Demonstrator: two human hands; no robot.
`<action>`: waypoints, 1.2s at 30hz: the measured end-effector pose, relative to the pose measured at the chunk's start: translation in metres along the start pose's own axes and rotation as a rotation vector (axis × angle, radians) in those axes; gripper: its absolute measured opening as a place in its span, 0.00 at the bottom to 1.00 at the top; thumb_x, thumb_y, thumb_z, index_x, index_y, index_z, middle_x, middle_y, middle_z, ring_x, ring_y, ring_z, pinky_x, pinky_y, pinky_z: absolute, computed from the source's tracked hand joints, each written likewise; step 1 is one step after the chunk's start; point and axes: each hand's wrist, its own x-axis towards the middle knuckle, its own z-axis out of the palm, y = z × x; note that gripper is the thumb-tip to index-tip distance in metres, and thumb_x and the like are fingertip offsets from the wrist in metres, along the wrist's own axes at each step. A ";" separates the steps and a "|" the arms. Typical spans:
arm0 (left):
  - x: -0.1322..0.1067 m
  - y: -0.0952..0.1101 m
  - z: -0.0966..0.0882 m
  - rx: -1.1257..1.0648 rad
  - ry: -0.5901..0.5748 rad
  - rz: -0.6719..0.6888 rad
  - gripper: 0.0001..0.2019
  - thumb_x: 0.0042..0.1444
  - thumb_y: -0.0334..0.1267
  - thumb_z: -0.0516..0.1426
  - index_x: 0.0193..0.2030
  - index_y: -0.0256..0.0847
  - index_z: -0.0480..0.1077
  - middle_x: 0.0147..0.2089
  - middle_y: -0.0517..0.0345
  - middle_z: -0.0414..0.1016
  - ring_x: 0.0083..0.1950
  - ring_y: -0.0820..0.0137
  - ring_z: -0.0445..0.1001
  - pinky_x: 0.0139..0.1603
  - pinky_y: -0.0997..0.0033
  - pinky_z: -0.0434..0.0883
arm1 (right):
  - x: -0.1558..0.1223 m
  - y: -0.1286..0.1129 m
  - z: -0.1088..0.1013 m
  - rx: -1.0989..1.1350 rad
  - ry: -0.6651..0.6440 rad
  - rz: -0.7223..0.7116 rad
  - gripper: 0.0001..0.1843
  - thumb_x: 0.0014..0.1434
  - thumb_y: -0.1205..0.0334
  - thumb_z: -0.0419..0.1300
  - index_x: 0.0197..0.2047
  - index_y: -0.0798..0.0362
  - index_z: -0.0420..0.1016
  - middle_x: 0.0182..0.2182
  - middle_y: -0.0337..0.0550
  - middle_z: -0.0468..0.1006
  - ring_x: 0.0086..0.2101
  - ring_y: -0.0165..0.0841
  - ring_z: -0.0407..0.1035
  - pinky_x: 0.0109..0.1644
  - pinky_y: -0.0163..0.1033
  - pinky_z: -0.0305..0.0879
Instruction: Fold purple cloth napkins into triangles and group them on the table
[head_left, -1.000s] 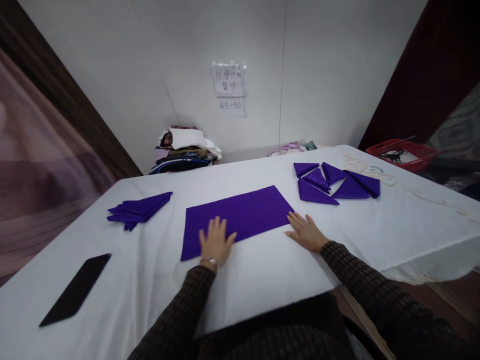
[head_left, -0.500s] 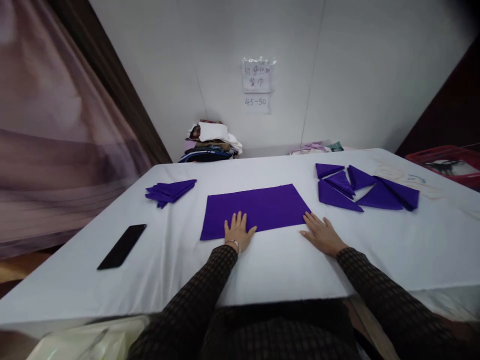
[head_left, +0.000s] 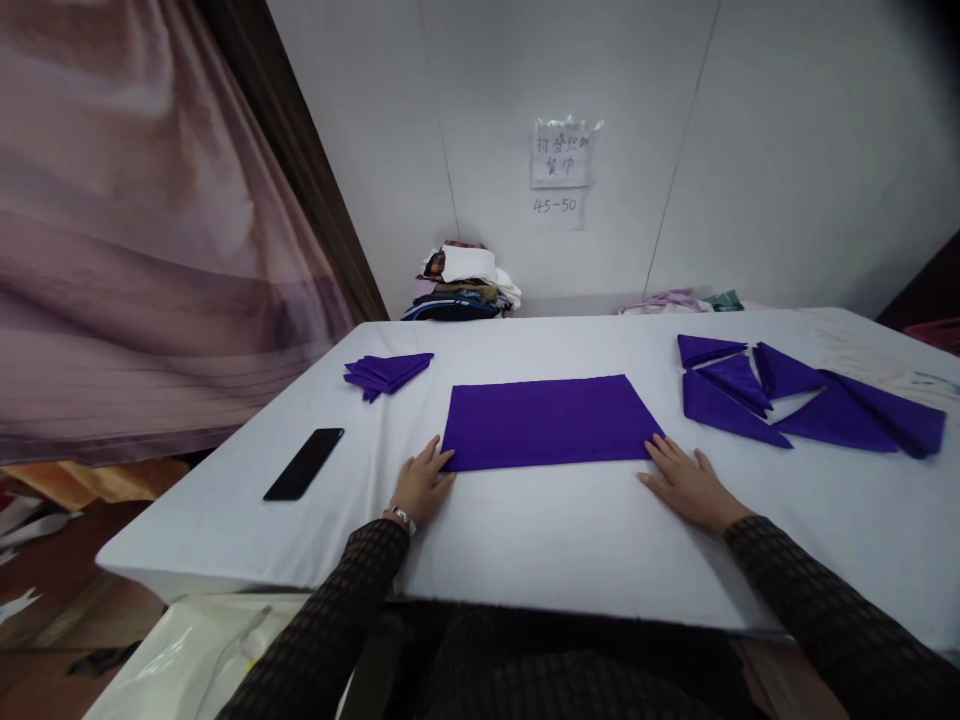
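Note:
A purple cloth napkin (head_left: 551,425) lies flat as a smooth rectangle in front of me, its long side facing me. At its near left corner is my left hand (head_left: 421,486), fingertips touching the edge, fingers stretched and holding nothing. My right hand (head_left: 688,482) rests palm down at the near right corner, fingers spread, the tips on the cloth. Off to the right several purple napkins folded into points (head_left: 795,395) lie in a loose group. A smaller bunch of folded purple cloth (head_left: 388,374) sits at the back left.
A black phone (head_left: 304,464) lies left on the white-covered table (head_left: 555,540). Behind the table stands a pile of folded clothes (head_left: 461,285), with pinkish fabric (head_left: 667,302) to its right. A sign (head_left: 561,170) hangs on the wall. A curtain (head_left: 172,240) falls on the left.
My left hand has slid left, from the middle of the napkin's near edge to its left corner. The right hand stays at the right corner. My view has turned left.

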 end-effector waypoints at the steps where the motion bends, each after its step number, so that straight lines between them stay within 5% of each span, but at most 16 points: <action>1: 0.002 -0.005 0.000 -0.012 0.028 0.045 0.19 0.57 0.40 0.51 0.55 0.43 0.67 0.68 0.47 0.52 0.62 0.60 0.62 0.61 0.52 0.59 | 0.002 -0.007 -0.003 0.001 0.011 -0.016 0.35 0.61 0.43 0.42 0.65 0.55 0.53 0.65 0.53 0.50 0.64 0.46 0.43 0.62 0.62 0.39; 9: 0.024 -0.011 -0.009 -0.039 0.215 0.314 0.13 0.59 0.37 0.49 0.40 0.41 0.74 0.59 0.48 0.67 0.56 0.61 0.69 0.56 0.56 0.67 | 0.024 -0.137 -0.015 0.194 -0.054 -0.407 0.35 0.61 0.47 0.47 0.67 0.54 0.48 0.64 0.52 0.52 0.64 0.43 0.43 0.63 0.58 0.37; 15: 0.015 -0.003 -0.018 0.024 0.094 0.244 0.16 0.58 0.37 0.49 0.49 0.40 0.71 0.60 0.49 0.66 0.60 0.62 0.64 0.60 0.57 0.61 | 0.042 -0.214 -0.005 0.296 -0.024 -0.531 0.35 0.60 0.52 0.50 0.67 0.56 0.47 0.64 0.55 0.54 0.63 0.44 0.45 0.63 0.58 0.35; 19: 0.009 0.000 -0.017 0.053 0.002 0.210 0.26 0.51 0.28 0.50 0.59 0.43 0.63 0.62 0.54 0.63 0.63 0.64 0.60 0.64 0.56 0.56 | 0.046 -0.220 0.004 0.311 -0.036 -0.504 0.33 0.60 0.53 0.50 0.66 0.57 0.49 0.63 0.56 0.56 0.62 0.45 0.47 0.63 0.58 0.38; 27: 0.029 -0.003 -0.012 0.039 0.011 0.271 0.19 0.49 0.27 0.50 0.47 0.41 0.72 0.56 0.52 0.71 0.60 0.64 0.64 0.63 0.59 0.58 | 0.049 -0.220 0.005 0.329 -0.012 -0.470 0.34 0.60 0.52 0.51 0.66 0.58 0.49 0.62 0.56 0.57 0.62 0.45 0.48 0.63 0.57 0.39; 32: 0.031 0.005 -0.031 -0.041 0.042 0.324 0.16 0.49 0.31 0.50 0.43 0.43 0.73 0.50 0.54 0.75 0.58 0.64 0.67 0.63 0.57 0.57 | 0.056 -0.238 -0.003 0.393 0.032 -0.432 0.38 0.58 0.56 0.53 0.67 0.59 0.45 0.61 0.56 0.59 0.61 0.45 0.51 0.63 0.56 0.41; 36: 0.017 0.029 -0.058 -0.123 -0.034 0.370 0.15 0.47 0.33 0.52 0.41 0.46 0.74 0.42 0.56 0.78 0.48 0.64 0.73 0.62 0.55 0.58 | 0.045 -0.245 -0.010 0.509 0.059 -0.426 0.36 0.57 0.62 0.53 0.66 0.58 0.46 0.58 0.55 0.65 0.58 0.41 0.57 0.62 0.53 0.46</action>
